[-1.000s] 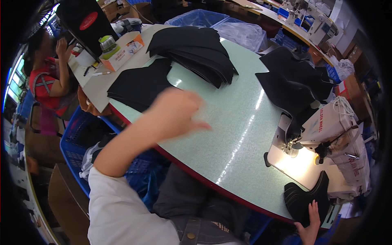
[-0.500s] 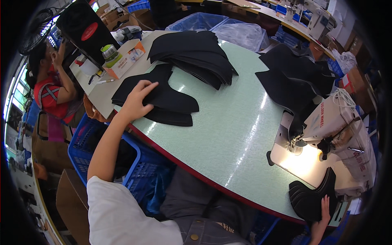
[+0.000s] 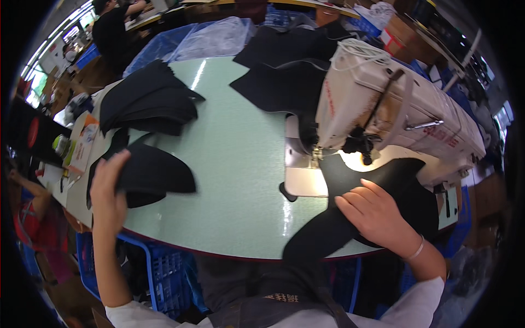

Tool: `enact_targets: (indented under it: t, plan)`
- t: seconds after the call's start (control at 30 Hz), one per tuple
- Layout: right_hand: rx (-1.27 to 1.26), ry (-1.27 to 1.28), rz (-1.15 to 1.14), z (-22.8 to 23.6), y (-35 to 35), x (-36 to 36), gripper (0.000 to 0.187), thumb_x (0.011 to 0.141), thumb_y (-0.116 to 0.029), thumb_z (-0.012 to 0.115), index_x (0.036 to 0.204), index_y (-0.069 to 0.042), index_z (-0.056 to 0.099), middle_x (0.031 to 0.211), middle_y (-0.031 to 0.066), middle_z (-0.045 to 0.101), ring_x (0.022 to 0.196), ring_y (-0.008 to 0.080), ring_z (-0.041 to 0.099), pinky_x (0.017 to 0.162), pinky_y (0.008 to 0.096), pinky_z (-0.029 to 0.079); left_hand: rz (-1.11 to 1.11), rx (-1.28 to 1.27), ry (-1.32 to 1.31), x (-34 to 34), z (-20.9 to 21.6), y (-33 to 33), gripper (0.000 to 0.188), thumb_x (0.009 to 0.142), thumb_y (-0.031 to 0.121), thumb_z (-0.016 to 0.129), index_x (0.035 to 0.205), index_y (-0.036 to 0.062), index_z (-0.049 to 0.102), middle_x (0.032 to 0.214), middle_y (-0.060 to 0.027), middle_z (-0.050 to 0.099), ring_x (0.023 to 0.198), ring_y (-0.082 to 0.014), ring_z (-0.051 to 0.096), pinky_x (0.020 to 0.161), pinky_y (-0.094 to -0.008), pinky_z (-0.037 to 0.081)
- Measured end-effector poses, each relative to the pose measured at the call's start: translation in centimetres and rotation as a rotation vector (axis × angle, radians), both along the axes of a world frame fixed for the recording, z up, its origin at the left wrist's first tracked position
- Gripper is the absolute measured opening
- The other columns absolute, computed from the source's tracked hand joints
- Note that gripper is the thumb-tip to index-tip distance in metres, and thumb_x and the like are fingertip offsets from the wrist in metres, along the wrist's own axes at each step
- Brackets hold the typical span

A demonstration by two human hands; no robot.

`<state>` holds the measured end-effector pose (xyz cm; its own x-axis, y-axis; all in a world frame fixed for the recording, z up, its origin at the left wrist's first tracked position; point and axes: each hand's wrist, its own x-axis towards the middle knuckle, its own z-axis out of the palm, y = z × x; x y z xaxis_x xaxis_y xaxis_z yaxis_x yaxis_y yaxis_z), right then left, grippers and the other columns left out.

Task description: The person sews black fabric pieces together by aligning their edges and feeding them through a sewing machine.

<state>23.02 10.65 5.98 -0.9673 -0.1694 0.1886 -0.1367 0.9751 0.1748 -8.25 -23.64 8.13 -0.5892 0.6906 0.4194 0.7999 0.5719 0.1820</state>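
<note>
My left hand (image 3: pixel 110 186), blurred by motion, is at the left stack, closed at the edge of a black fabric piece (image 3: pixel 158 168) that bends up; its thumb is mostly hidden. My right hand (image 3: pixel 376 215) has its fingers bent over a curved black piece (image 3: pixel 320 235) in front of the sewing machine (image 3: pixel 396 106). That piece reaches from beside the lit needle area to the table's front edge, and other black material lies under and right of the hand. The right thumb is hidden.
A larger black stack (image 3: pixel 147 101) lies at the far left of the green table (image 3: pixel 235 218). Big black pieces (image 3: pixel 284 82) lie behind the needle. A blue basket (image 3: pixel 164 276) stands below the front edge. One person (image 3: pixel 38 218) sits at left; another (image 3: pixel 112 38) is farther back.
The view has turned right. My right hand has moved from the right-corner stack toward the needle with a black piece. At the left stack, a piece now bends up beside my left hand.
</note>
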Motion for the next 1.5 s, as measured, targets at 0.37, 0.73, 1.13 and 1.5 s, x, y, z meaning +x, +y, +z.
enact_targets:
  t: [0.37, 0.73, 1.13, 1.5]
  plan:
    - [-0.114, -0.339, -0.123, 0.6, 2.6, -1.9, 0.027, 0.065, -0.007, 0.069, 0.087, -0.002, 0.054, 0.09, 0.0128, 0.055, 0.083, 0.0279, 0.059, 0.07, 0.0364, 0.043, -0.96, -0.541, -0.507, 10.6, -2.1, 15.7, 0.073, 0.066, 0.009, 0.071, 0.135, 0.0041, 0.049, 0.135, -0.0198, 0.048, 0.123, -0.037, 0.05, 0.097, -0.0426, 0.049]
    - [0.016, -0.051, -0.037, -2.6, 1.3, -1.5, 0.057, 0.052, -0.028, 0.074, 0.096, -0.002, 0.049, 0.114, 0.0221, 0.058, 0.109, 0.0333, 0.059, 0.083, 0.0385, 0.046, -0.87, -0.267, -0.141, 11.7, -6.0, 20.8, 0.038, 0.064, 0.001, 0.066, 0.099, 0.0072, 0.053, 0.083, -0.012, 0.044, 0.078, -0.028, 0.05, 0.068, -0.035, 0.037]
    - [0.27, 0.072, -0.098, -5.8, 0.1, -1.1, 0.027, 0.089, -0.015, 0.055, 0.113, 0.0, 0.058, 0.117, 0.0172, 0.066, 0.101, 0.0232, 0.068, 0.053, 0.0219, 0.043, -0.799, -0.278, -0.033, 12.9, -6.1, 19.2, 0.071, 0.068, 0.008, 0.067, 0.135, -0.0004, 0.046, 0.139, -0.0256, 0.04, 0.126, -0.0437, 0.044, 0.104, -0.0485, 0.038]
    - [0.329, 0.138, -0.128, -6.5, -0.4, -1.3, 0.026, 0.09, -0.014, 0.057, 0.11, 0.001, 0.06, 0.111, 0.0164, 0.069, 0.098, 0.0237, 0.069, 0.051, 0.0188, 0.043, -0.811, -0.232, -0.151, 13.4, -6.6, 19.4, 0.06, 0.075, 0.02, 0.06, 0.128, -0.0054, 0.05, 0.131, -0.0277, 0.048, 0.125, -0.0443, 0.046, 0.101, -0.0474, 0.042]
